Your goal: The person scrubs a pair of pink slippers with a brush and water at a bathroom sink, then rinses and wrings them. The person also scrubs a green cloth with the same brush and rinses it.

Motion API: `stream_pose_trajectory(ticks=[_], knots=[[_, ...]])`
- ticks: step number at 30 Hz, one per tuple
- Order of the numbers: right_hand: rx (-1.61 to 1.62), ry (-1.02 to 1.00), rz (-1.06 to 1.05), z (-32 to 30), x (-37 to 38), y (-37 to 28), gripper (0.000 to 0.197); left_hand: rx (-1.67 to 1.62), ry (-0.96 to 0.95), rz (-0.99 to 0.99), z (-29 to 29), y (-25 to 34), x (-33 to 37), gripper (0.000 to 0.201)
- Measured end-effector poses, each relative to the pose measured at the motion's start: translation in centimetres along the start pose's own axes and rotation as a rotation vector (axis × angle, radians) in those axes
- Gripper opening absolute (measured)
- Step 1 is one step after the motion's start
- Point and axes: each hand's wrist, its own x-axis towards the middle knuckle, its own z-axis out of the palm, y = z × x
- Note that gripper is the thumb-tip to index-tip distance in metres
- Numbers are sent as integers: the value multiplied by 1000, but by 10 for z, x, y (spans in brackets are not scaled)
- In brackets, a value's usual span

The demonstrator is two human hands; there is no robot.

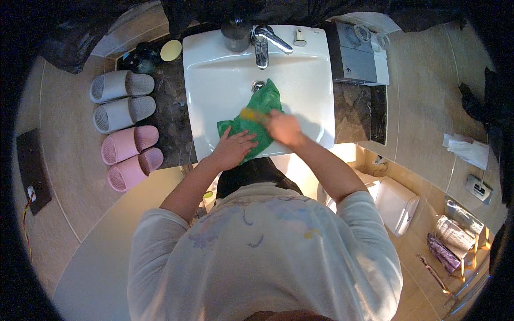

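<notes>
A green cloth (263, 101) lies spread in the white sink (206, 101), its far corner close to the drain (258, 86). My left hand (234, 148) rests flat on the cloth's near left part, fingers stretched out. Over the cloth's right side, my right hand (285, 129) is closed around a yellow brush-like tool (249, 114), whose yellow end touches or hovers over the fabric. Motion blur hides that tool's exact shape and my right fingertips.
A chrome faucet (262, 48) and a dark bottle (236, 35) stand at the sink's back. Grey slippers (115, 85) and pink slippers (118, 145) sit left of the basin. A grey box (354, 61) is on the right counter. A white toilet (396, 206) stands lower right.
</notes>
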Motion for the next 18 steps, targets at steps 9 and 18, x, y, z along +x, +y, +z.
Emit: stream_pose_trajectory(ticks=[9, 18], knots=[[44, 35, 279, -8, 5, 43, 37, -157, 79, 2, -7, -8, 2, 24], [178, 107, 415, -35, -6, 48, 37, -114, 93, -162, -22, 9, 19, 11]])
